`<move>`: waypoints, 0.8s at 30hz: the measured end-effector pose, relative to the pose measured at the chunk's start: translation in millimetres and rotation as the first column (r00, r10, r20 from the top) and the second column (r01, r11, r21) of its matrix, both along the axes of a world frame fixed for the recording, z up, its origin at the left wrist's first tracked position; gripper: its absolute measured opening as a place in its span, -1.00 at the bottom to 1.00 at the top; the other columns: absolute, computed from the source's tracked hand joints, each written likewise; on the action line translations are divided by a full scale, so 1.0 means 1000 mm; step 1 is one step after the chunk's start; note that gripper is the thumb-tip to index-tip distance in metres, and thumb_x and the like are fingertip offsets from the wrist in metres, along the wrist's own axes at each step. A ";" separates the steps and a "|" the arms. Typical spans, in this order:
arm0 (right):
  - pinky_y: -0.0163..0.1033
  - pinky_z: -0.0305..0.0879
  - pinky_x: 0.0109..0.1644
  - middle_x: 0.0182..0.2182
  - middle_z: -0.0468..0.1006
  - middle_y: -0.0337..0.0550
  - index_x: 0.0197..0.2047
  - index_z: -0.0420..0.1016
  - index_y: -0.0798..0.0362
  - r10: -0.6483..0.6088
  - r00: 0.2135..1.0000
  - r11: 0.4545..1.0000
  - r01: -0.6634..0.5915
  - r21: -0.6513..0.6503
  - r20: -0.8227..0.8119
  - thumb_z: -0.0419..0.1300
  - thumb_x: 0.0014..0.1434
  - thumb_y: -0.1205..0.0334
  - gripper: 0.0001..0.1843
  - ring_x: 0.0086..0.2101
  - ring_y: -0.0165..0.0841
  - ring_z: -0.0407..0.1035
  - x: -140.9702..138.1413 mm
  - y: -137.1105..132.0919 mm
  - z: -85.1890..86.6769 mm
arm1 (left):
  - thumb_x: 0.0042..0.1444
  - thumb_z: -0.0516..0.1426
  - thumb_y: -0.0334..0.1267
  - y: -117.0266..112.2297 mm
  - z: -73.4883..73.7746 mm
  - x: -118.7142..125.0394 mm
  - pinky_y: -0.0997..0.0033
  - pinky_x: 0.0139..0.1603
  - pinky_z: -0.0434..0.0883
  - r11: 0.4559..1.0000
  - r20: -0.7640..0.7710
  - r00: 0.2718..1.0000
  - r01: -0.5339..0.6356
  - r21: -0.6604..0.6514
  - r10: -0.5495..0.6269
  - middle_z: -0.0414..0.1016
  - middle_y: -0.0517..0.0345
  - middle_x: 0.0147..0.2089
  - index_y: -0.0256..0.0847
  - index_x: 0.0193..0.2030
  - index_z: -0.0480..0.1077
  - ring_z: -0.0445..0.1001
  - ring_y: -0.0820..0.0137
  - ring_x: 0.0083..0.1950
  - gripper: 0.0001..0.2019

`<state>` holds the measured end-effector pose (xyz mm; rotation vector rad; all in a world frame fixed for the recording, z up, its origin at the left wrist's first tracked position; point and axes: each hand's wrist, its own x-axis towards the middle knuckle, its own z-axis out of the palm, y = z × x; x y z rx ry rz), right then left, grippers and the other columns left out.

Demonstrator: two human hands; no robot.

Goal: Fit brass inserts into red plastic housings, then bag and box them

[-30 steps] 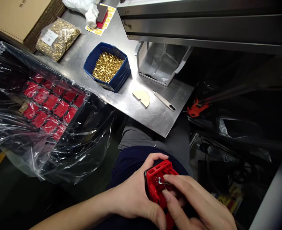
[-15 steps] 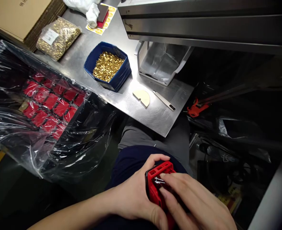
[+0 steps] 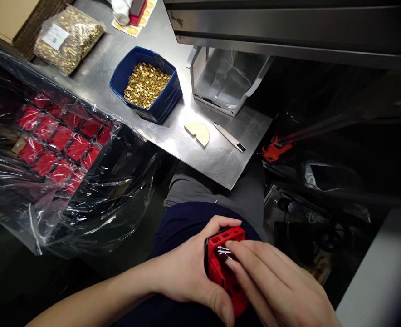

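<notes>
My left hand (image 3: 190,268) is wrapped around a red plastic housing with a black outer edge (image 3: 217,268), held low in front of my dark blue top. Its thumb presses along the near side while the index finger curls over the far edge. Thin silvery metal pins (image 3: 223,250) show inside the housing's opening. My right hand (image 3: 275,281) reaches in from the right, its thumb and fingertips closed about the pins in a pinch. The right palm and fingers cover much of the housing's right side.
On the metal table (image 3: 217,163) are a blue bin (image 3: 168,102) of small brass-coloured parts, a cream half-disc (image 3: 198,132), a slim cutter-like tool (image 3: 229,137) and a grey tray (image 3: 236,106). A bag of brass-coloured parts (image 3: 67,38) lies behind. Left stands a plastic-lined box of red pieces (image 3: 59,138).
The view has shifted slightly, so the table items appear further up and left. Both hands keep hold at the housing; the right fingertips have moved slightly and more of the pins shows.
</notes>
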<state>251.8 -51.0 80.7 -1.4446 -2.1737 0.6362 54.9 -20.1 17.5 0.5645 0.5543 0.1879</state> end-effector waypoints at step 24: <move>-0.43 0.53 -0.27 -0.20 0.62 -0.14 0.03 0.49 -0.02 -0.190 0.973 0.936 0.140 -0.323 -0.130 0.22 0.33 0.20 -0.79 -0.30 -0.37 0.57 0.029 -0.016 -0.006 | -0.12 0.50 -0.14 0.001 -0.004 0.002 -0.09 0.28 0.23 0.999 0.099 0.995 -0.023 -0.039 0.027 0.41 -0.10 0.20 0.00 0.34 0.02 0.45 0.04 0.20 -0.02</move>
